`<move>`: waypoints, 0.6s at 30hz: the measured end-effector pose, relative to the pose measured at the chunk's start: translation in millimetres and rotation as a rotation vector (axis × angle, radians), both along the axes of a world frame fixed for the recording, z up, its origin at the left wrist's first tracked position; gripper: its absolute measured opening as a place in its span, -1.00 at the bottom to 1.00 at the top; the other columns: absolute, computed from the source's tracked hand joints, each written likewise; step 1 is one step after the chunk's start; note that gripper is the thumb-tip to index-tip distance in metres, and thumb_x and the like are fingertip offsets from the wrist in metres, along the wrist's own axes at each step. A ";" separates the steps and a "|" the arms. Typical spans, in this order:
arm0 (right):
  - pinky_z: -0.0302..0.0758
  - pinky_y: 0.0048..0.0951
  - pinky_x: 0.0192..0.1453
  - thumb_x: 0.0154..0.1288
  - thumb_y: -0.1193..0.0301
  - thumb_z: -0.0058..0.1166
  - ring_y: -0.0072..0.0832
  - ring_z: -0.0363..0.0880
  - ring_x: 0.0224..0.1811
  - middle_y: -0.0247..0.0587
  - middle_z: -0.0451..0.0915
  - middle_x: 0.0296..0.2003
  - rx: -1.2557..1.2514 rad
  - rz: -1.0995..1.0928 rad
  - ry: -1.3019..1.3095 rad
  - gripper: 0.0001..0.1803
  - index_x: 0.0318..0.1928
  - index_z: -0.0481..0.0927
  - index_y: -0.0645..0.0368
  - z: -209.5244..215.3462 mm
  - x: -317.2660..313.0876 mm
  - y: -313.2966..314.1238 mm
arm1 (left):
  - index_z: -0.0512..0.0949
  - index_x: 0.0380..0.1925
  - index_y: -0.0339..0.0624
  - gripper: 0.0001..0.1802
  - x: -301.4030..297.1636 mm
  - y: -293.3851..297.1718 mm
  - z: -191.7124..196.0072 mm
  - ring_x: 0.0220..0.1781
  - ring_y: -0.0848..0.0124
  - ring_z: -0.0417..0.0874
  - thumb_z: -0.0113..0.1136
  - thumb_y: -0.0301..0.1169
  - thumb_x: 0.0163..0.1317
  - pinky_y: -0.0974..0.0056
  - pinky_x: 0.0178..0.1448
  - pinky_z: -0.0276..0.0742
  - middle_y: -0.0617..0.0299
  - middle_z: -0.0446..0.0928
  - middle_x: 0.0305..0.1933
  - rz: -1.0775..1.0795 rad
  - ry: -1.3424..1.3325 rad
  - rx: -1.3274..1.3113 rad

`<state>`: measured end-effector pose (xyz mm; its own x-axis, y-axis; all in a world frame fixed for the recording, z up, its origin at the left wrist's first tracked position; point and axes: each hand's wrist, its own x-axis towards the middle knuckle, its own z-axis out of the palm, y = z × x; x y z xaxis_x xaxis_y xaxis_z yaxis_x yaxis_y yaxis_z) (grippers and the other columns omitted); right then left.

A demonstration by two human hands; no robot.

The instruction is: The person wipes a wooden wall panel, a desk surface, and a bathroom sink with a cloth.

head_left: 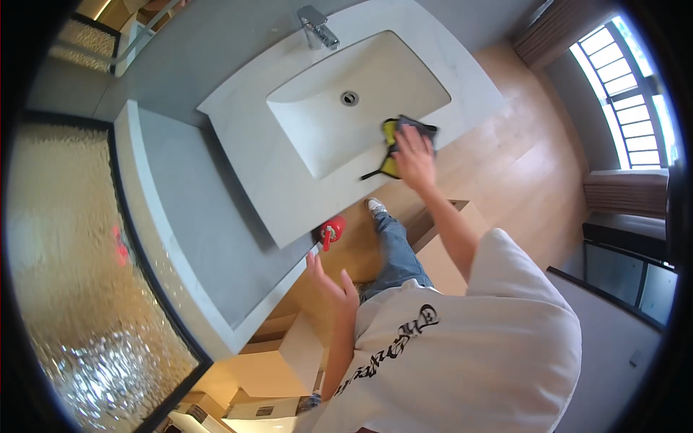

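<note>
My right hand (415,155) lies with outstretched fingers over a yellow and dark grey cloth (390,132). The cloth is pressed against the near right rim of the white sink basin (317,137), on the pale countertop (256,155). A thin dark strap or loop sticks out from the cloth toward the left. Held in the air below the counter's front edge, my left hand (332,287) has its fingers apart and nothing in it. A red fire extinguisher (333,229) on the floor is nearest to it.
A chrome faucet (317,29) stands behind the basin, which has a metal drain (349,98). On the left, a low ledge (148,187) borders a textured glass panel (72,252). Cardboard boxes (281,361) sit around my feet and lower left. A barred window (624,94) is at right.
</note>
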<state>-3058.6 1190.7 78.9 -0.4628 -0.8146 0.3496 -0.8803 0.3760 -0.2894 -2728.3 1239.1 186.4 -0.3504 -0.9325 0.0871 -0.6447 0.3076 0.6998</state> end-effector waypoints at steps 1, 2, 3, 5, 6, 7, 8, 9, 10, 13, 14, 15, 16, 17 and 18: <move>0.13 -0.01 0.44 0.26 0.28 0.12 -0.25 0.20 0.45 -0.13 0.28 0.38 0.023 -0.045 0.013 -0.45 0.26 0.44 0.10 -1.7 -34.5 11.7 | 0.05 0.38 -0.45 -0.30 -19.2 -18.3 -8.6 0.52 -0.19 0.04 0.04 -0.41 0.31 -0.12 0.51 0.00 -0.33 0.00 0.48 -0.029 -0.011 0.008; 0.13 -0.01 0.44 0.28 0.28 0.09 -0.25 0.19 0.46 -0.13 0.27 0.39 0.028 -0.112 0.025 -0.45 0.28 0.42 0.09 -9.2 -71.9 21.1 | 0.05 0.38 -0.45 -0.30 -36.4 -36.2 -19.7 0.52 -0.19 0.04 0.04 -0.41 0.31 -0.12 0.51 0.00 -0.33 0.00 0.48 -0.024 -0.019 0.021; 0.13 0.00 0.44 0.31 0.27 0.06 -0.24 0.18 0.47 -0.15 0.27 0.39 0.010 -0.181 0.063 -0.46 0.29 0.42 0.06 -16.8 -110.2 26.4 | 0.01 0.41 -0.41 -0.28 -50.1 -56.3 -31.1 0.54 -0.16 -0.01 0.03 -0.40 0.32 -0.11 0.53 -0.07 -0.29 -0.02 0.50 0.003 -0.068 -0.040; 0.10 0.01 0.45 0.37 0.26 -0.02 -0.25 0.18 0.47 -0.14 0.26 0.41 0.019 -0.294 0.069 -0.48 0.31 0.40 0.03 -23.4 -179.9 41.5 | -0.03 0.44 -0.38 -0.26 -70.1 -91.0 -60.4 0.57 -0.12 -0.06 0.02 -0.40 0.33 -0.10 0.56 -0.14 -0.25 -0.04 0.52 0.007 -0.130 -0.080; 0.07 0.00 0.46 0.41 0.20 -0.08 -0.25 0.17 0.47 -0.12 0.24 0.42 0.019 -0.337 0.120 -0.48 0.34 0.37 0.02 -26.0 -211.6 46.0 | -0.05 0.45 -0.36 -0.24 -75.1 -107.9 -74.9 0.57 -0.13 -0.07 0.01 -0.35 0.35 -0.13 0.55 -0.15 -0.24 -0.08 0.54 0.057 -0.186 -0.128; 0.04 -0.01 0.48 0.44 0.13 -0.15 -0.24 0.16 0.48 -0.11 0.23 0.42 0.016 -0.378 0.134 -0.46 0.36 0.36 0.00 -26.4 -235.1 45.6 | -0.07 0.46 -0.34 -0.23 -73.9 -121.8 -86.0 0.57 -0.13 -0.08 0.00 -0.29 0.37 -0.16 0.55 -0.17 -0.23 -0.12 0.55 0.105 -0.243 -0.182; 0.03 -0.02 0.48 0.45 0.12 -0.18 -0.23 0.15 0.48 -0.11 0.23 0.43 0.037 -0.420 0.129 -0.46 0.36 0.35 0.00 -28.0 -251.4 43.8 | -0.07 0.46 -0.34 -0.23 -72.4 -131.0 -93.7 0.57 -0.13 -0.08 0.00 -0.29 0.37 -0.16 0.55 -0.17 -0.23 -0.12 0.55 0.094 -0.245 -0.176; 0.03 -0.02 0.48 0.46 0.10 -0.20 -0.23 0.14 0.49 -0.11 0.22 0.43 0.056 -0.462 0.133 -0.45 0.37 0.34 -0.01 -26.7 -268.2 43.0 | -0.06 0.46 -0.34 -0.22 -74.4 -139.7 -100.6 0.59 -0.12 -0.13 0.00 -0.26 0.36 -0.20 0.54 -0.21 -0.21 -0.12 0.56 0.149 -0.271 -0.175; 0.02 -0.02 0.49 0.46 0.08 -0.21 -0.21 0.12 0.49 -0.09 0.21 0.43 0.098 -0.496 0.131 -0.43 0.38 0.32 0.00 -23.8 -274.5 35.4 | -0.05 0.46 -0.33 -0.21 -71.5 -146.9 -110.0 0.60 -0.10 -0.18 0.01 -0.23 0.36 -0.24 0.54 -0.26 -0.18 -0.13 0.57 0.209 -0.299 -0.175; 0.02 0.05 0.48 0.43 0.05 -0.21 -0.17 0.11 0.50 -0.03 0.21 0.43 0.141 -0.623 0.114 -0.39 0.39 0.30 0.05 -20.1 -267.9 19.6 | -0.04 0.46 -0.34 -0.24 -63.9 -156.2 -130.3 0.60 -0.07 -0.13 -0.04 -0.20 0.40 -0.15 0.55 -0.19 -0.18 -0.12 0.56 0.231 -0.386 -0.276; 0.01 0.11 0.47 0.43 0.06 -0.21 -0.16 0.11 0.50 -0.01 0.21 0.43 0.114 -0.725 0.101 -0.38 0.38 0.30 0.10 -25.2 -257.1 18.4 | -0.04 0.46 -0.34 -0.24 -71.5 -154.2 -130.4 0.60 -0.07 -0.13 -0.04 -0.20 0.40 -0.15 0.55 -0.19 -0.18 -0.12 0.56 0.215 -0.375 -0.272; 0.00 0.15 0.47 0.42 0.09 -0.20 -0.14 0.10 0.50 0.01 0.20 0.43 0.107 -0.771 0.074 -0.38 0.37 0.31 0.14 -22.3 -231.8 12.8 | -0.03 0.45 -0.34 -0.26 -75.4 -153.9 -128.1 0.60 -0.05 -0.10 -0.07 -0.19 0.41 -0.13 0.56 -0.17 -0.16 -0.09 0.56 0.215 -0.410 -0.272; 0.00 0.15 0.47 0.40 0.13 -0.15 -0.12 0.09 0.50 0.02 0.19 0.43 0.106 -0.740 0.084 -0.40 0.35 0.32 0.16 -22.1 -203.0 11.7 | -0.01 0.45 -0.33 -0.28 -77.4 -152.0 -126.5 0.59 -0.04 -0.08 -0.10 -0.18 0.43 -0.11 0.56 -0.15 -0.15 -0.07 0.56 0.211 -0.445 -0.268; -0.01 0.15 0.48 0.37 0.17 -0.10 -0.09 0.08 0.50 0.04 0.18 0.43 0.088 -0.670 0.062 -0.40 0.35 0.32 0.18 -19.1 -169.3 9.5 | -0.01 0.45 -0.33 -0.28 -74.3 -150.0 -127.5 0.59 -0.04 -0.08 -0.10 -0.18 0.43 -0.11 0.56 -0.15 -0.15 -0.07 0.56 0.199 -0.442 -0.265; -0.03 0.13 0.49 0.33 0.19 -0.04 -0.08 0.07 0.51 0.07 0.17 0.43 0.063 -0.590 0.024 -0.37 0.35 0.31 0.20 -11.8 -135.5 4.6 | 0.00 0.45 -0.32 -0.29 -70.6 -149.9 -130.0 0.59 -0.02 -0.06 -0.12 -0.19 0.43 -0.10 0.56 -0.14 -0.13 -0.04 0.56 0.212 -0.450 -0.273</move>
